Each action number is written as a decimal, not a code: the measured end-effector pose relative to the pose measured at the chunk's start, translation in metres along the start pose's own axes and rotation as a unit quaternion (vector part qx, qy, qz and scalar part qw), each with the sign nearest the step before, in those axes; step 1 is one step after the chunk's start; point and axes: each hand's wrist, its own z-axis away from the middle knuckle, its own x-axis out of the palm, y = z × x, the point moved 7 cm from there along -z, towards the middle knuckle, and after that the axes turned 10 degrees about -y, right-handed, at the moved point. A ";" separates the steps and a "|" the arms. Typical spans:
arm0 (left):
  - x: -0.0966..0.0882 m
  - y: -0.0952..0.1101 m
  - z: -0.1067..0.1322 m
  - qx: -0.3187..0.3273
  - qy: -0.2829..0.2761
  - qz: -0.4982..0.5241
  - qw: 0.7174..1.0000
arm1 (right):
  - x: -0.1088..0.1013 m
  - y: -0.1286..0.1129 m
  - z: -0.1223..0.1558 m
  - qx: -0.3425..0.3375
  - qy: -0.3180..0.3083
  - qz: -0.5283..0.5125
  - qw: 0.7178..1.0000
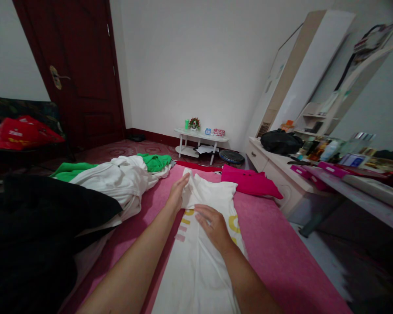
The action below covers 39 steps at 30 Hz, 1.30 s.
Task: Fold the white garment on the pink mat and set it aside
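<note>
Where the pink cover [281, 248] spreads across the lower middle of the frame, dark cloth [32, 226] lies at lower left, with white cloth [113, 174] and green cloth [157, 162] beyond it. A magenta garment [249, 180] lies right of centre. A dark red door [85, 83] fills the upper left; a pale wall [190, 56] rises behind a low table [201, 134] at centre.

At far left, a red bag [29, 133] sits on a chair [41, 107], its contents hidden. At right, a black bag [280, 141] rests on the dresser [271, 168] beside bottles [329, 150]; what the bag holds is also hidden.

The white shirt [208, 266] lies on the cover, its long axis running from the bottom edge up to the centre. Its far end points toward the table, with part of the left side folded over the print. The left hand [178, 189] pinches this fold between thumb and fingers. The right hand [212, 222] lies on the shirt, fingers bent; whether it grips cloth cannot be told.
</note>
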 end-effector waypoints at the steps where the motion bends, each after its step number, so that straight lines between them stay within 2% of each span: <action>1: 0.017 0.004 0.004 0.012 -0.052 -0.016 0.998 | -0.012 0.014 0.002 0.033 0.074 -0.049 0.996; 3: 0.057 0.004 0.015 0.020 -0.177 -0.063 0.982 | -0.031 0.045 0.009 0.102 0.194 -0.150 0.964; 5: 0.089 -0.003 0.028 0.004 -0.282 -0.129 0.951 | -0.039 0.073 0.017 0.157 0.262 -0.243 0.921; 7: 0.103 -0.006 0.034 0.000 -0.323 -0.226 0.919 | -0.042 0.091 0.022 0.178 0.287 -0.312 0.888; 8: 0.101 -0.004 0.034 0.004 -0.311 -0.280 0.908 | -0.042 0.095 0.022 0.175 0.290 -0.331 0.881; 10: 0.090 0.007 0.030 0.016 -0.252 -0.396 0.883 | -0.041 0.098 0.021 0.159 0.281 -0.337 0.885; 12: 0.078 0.020 0.029 0.011 -0.209 -0.507 0.836 | -0.039 0.099 0.020 0.159 0.259 -0.302 0.904; 13: 0.075 0.023 0.030 -0.003 -0.208 -0.558 0.804 | -0.038 0.099 0.020 0.166 0.250 -0.276 0.913; 16: 0.074 0.016 0.045 -0.097 -0.279 -0.649 0.702 | -0.039 0.104 0.023 0.193 0.254 -0.202 0.926; 18: 0.074 0.005 0.057 -0.167 -0.333 -0.649 0.664 | -0.042 0.105 0.026 0.203 0.267 -0.170 0.927; 20: 0.076 -0.003 0.065 -0.201 -0.359 -0.629 0.660 | -0.045 0.102 0.029 0.215 0.264 -0.127 0.932; 23: 0.078 -0.003 0.061 -0.181 -0.349 -0.601 0.696 | -0.055 0.077 0.029 0.209 0.261 0.029 0.942; 25: 0.078 0.005 0.050 -0.122 -0.288 -0.596 0.740 | -0.060 0.052 0.027 0.180 0.259 0.160 0.935; 28: 0.077 0.022 0.038 0.029 -0.150 -0.590 0.792 | -0.057 0.025 0.021 0.133 0.217 0.267 0.930; 29: 0.078 0.021 0.037 0.067 -0.134 -0.582 0.800 | -0.053 0.023 0.018 0.123 0.187 0.280 0.934; 30: 0.078 0.016 0.037 0.086 -0.142 -0.575 0.801 | -0.048 0.024 0.015 0.122 0.152 0.289 0.937; 32: 0.075 -0.003 0.038 0.082 -0.194 -0.571 0.794 | -0.037 0.036 0.012 0.160 0.072 0.304 0.936; 34: 0.067 -0.023 0.042 0.049 -0.246 -0.579 0.776 | -0.028 0.053 0.013 0.225 0.009 0.320 0.920; 37: 0.051 -0.044 0.047 0.003 -0.292 -0.622 0.726 | -0.022 0.064 0.016 0.276 -0.026 0.341 0.898; 39: 0.046 -0.049 0.050 -0.012 -0.295 -0.660 0.691 | -0.021 0.065 0.016 0.285 -0.029 0.352 0.891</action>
